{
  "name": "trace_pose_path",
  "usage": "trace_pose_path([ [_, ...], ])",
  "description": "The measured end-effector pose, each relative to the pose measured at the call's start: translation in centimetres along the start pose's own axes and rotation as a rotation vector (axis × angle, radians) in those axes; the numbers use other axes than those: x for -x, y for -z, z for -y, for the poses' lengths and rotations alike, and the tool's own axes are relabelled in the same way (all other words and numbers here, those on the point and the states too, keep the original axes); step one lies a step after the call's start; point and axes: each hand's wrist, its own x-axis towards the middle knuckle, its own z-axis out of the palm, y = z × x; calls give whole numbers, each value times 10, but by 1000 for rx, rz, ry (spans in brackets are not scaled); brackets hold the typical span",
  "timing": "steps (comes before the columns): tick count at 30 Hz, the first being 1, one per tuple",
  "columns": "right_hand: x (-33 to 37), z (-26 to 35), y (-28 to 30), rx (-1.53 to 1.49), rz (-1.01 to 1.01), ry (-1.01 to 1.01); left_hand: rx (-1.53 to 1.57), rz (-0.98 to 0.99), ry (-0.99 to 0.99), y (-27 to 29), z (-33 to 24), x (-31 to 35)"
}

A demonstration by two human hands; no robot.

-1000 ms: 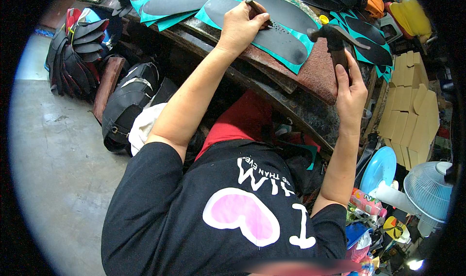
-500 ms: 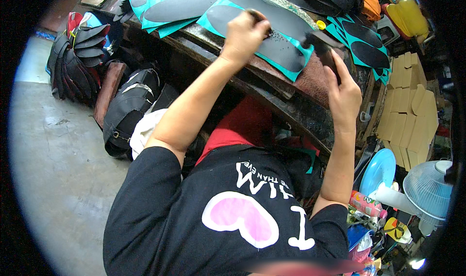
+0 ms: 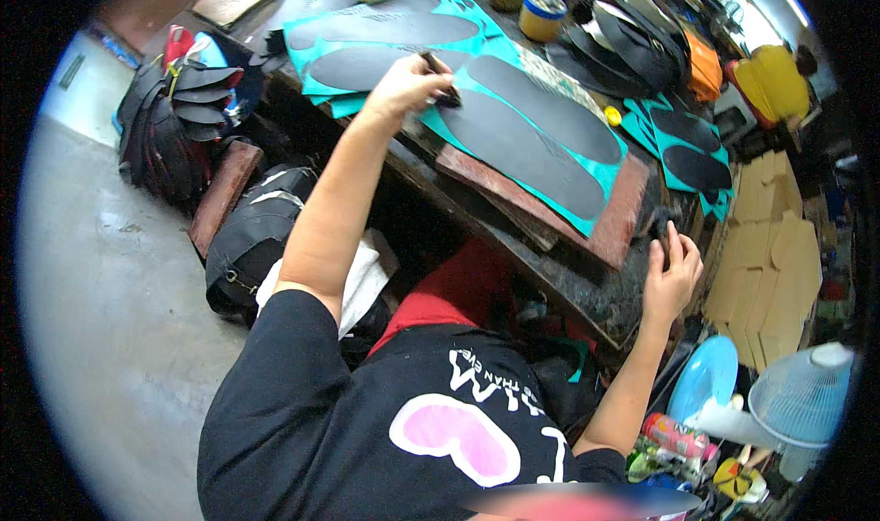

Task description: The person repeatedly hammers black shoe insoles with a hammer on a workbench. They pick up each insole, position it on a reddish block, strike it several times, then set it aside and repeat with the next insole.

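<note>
My left hand [image 3: 410,90] is closed around a short dark brush-like tool [image 3: 446,97], its lower end over the left part of a teal sheet [image 3: 594,223]. Two long dark grey sole shapes [image 3: 536,150] lie on that sheet. Small raised marks dot the far sole shape. The sheet rests on a reddish-brown board [image 3: 623,228] at the table's near edge. My right hand [image 3: 671,281] is off the board's right side, its fingers closed on a dark tool [image 3: 664,226] that is too blurred to name exactly.
More teal sheets with grey soles [image 3: 385,31] lie at the left, others [image 3: 687,145] at the right. Jars [image 3: 543,15] and a black stack [image 3: 619,49] stand behind. Flattened cardboard [image 3: 765,264] and a fan [image 3: 802,397] are at right, bundled black pieces [image 3: 179,127] at left.
My left hand has moved left over the sheet with its tool. My right hand has drawn away from the sheet toward me with the dark tool. The view has shifted, showing more jars.
</note>
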Motion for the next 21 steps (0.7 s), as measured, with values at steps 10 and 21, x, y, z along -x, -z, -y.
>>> trace_pose_path([
  [10, 2, 71, -19, -425, 257, 274, 18, -307, -671, 30, -15, -2],
  [21, 4, 68, -17, -251, 299, 396, 168, 52, -283, 48, 16, 0],
])
